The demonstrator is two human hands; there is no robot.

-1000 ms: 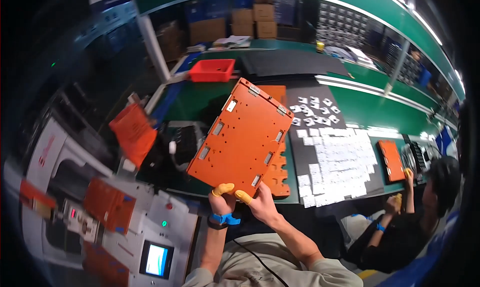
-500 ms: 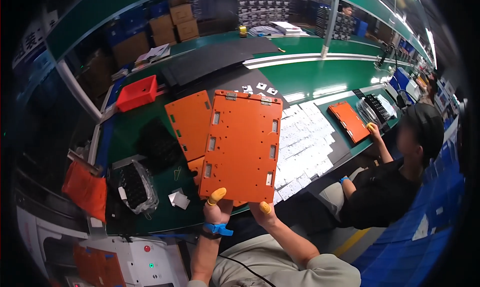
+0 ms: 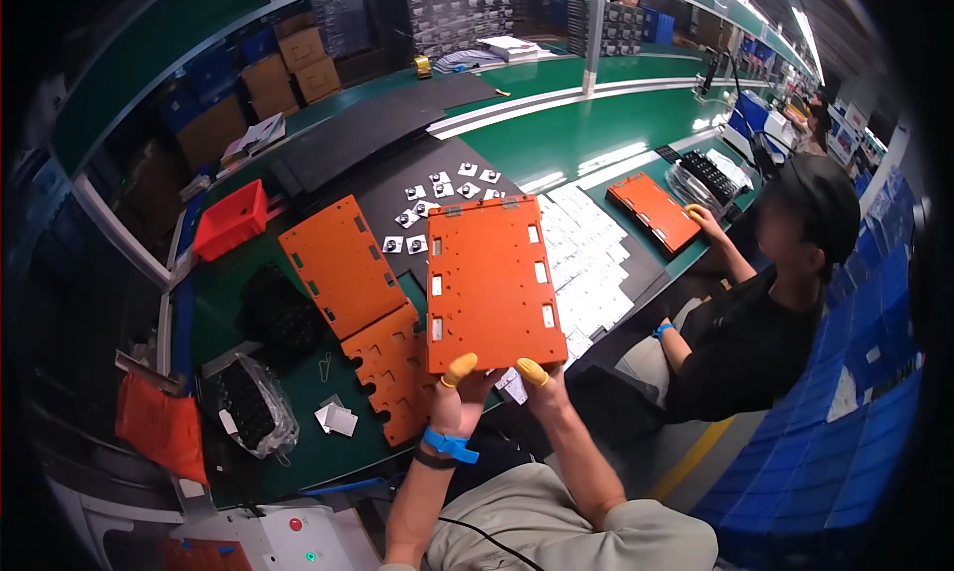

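Both of my hands hold a flat orange hinged tray-like fixture (image 3: 492, 283) up above the bench. It has small holes and light slots along its sides. My left hand (image 3: 457, 392) grips its near edge at the left, with a yellow finger cover on the thumb and a blue band at the wrist. My right hand (image 3: 542, 384) grips the same edge at the right, also with a yellow-covered thumb. The other fingers are hidden beneath. Left of it on the bench lie an orange plate (image 3: 343, 268) with slots and an orange plate (image 3: 388, 357) with notched cutouts.
Small white cards with black parts (image 3: 417, 243) lie on a dark mat beyond. White sheets (image 3: 581, 263) cover the right. A red bin (image 3: 231, 221) and a bag of black parts (image 3: 253, 407) stand left. A co-worker's hand (image 3: 708, 223) touches another orange fixture (image 3: 654, 211).
The held fixture now lies flatter, its far edge lower in view. The plates and small cards at the left and beyond show more. My view has turned a little to the right.
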